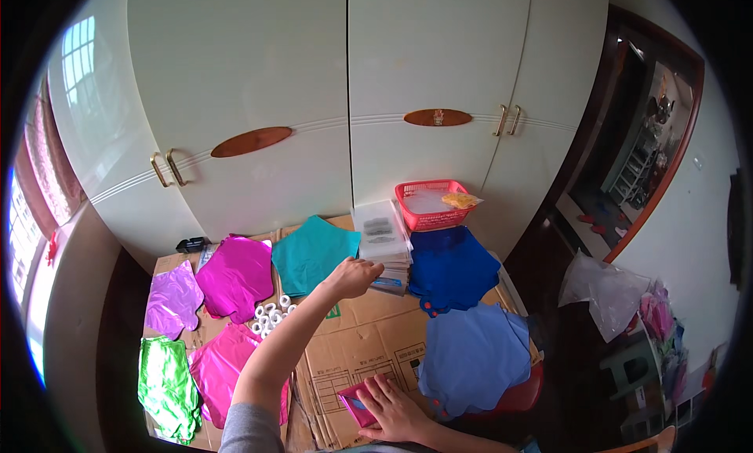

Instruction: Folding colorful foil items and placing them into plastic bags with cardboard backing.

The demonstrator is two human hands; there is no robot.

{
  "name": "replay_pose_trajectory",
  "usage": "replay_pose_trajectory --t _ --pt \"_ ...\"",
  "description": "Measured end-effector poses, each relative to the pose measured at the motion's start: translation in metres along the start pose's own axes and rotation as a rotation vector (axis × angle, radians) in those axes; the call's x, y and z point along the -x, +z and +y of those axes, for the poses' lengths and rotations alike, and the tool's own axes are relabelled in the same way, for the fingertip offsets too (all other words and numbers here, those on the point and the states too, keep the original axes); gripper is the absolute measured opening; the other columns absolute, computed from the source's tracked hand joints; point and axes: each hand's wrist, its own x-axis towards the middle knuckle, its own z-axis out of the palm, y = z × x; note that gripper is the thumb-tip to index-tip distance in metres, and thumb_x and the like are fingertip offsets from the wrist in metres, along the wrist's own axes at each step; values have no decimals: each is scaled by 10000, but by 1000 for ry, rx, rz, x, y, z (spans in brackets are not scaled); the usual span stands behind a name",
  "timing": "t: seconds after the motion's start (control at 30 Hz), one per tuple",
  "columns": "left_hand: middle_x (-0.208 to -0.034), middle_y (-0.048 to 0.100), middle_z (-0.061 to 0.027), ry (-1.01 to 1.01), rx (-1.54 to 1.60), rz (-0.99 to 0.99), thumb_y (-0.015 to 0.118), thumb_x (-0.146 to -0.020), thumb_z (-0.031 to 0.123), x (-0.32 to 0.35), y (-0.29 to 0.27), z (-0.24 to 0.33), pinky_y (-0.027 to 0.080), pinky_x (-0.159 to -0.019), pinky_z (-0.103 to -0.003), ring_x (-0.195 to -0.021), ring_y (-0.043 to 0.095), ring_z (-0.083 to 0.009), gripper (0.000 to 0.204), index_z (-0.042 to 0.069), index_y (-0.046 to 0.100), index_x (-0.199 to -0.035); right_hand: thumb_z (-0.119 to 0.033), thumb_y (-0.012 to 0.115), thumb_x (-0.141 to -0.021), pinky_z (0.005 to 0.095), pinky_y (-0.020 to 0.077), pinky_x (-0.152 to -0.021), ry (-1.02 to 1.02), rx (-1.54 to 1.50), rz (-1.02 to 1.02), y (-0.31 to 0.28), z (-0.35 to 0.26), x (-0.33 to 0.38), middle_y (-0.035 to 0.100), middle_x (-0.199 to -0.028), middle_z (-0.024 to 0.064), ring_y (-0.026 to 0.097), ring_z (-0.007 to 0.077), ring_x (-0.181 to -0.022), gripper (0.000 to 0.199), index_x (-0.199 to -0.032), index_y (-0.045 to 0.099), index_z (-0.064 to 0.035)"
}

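My left hand point(353, 278) reaches across the table to the near left edge of a stack of clear plastic bags point(378, 227) with printed sheets. Its fingers are curled together, and whatever lies between them is hidden. Close to the front edge, my right hand point(396, 410) rests flat, fingers extended, over a small folded pink foil packet point(357, 406) on the cardboard point(353, 343). The hand covers the packet's right side. A bit of blue shows on the packet. Just left of my left forearm sits a cluster of small white rolls point(271, 318).
Flat foil pieces lie around: teal point(314, 253), magenta point(235, 274), lilac point(174, 300), green point(169, 386), pink point(223, 371), dark blue point(453, 269) and light blue point(474, 359). A red basket point(404, 206) stands at the back before a white wardrobe point(439, 53). A stool point(631, 371) is at right.
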Motion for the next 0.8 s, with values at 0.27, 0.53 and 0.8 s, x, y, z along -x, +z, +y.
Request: replay_pose_trajectory --t 0.27,0.53,0.8 --pt "-834 645 -78 49 -37 85 520 -861 114 6 4 6 423 -779 -405 -875 638 -254 44 92 525 -898 -620 552 -821 531 219 -1119 2 0 -1 1 0 0 273 -1444 320 182 475 -1382 894 -1405 339 23" --pt "-709 601 -39 -169 -156 116 618 -818 236 21 23 19 498 -561 -375 -696 630 -250 151 100 561 -787 -589 570 -814 520 200 -1131 9 1 -21 -2 -2 0 265 -1453 312 207 480 -1370 882 -1398 334 30" --pt "-787 614 2 115 -198 252 602 -800 205 21 38 20 492 -706 -356 -868 588 -194 104 126 589 -733 -585 573 -811 524 214 -1123 13 7 -3 -4 -2 0 306 -1431 314 242 478 -1357 879 -1395 339 28"
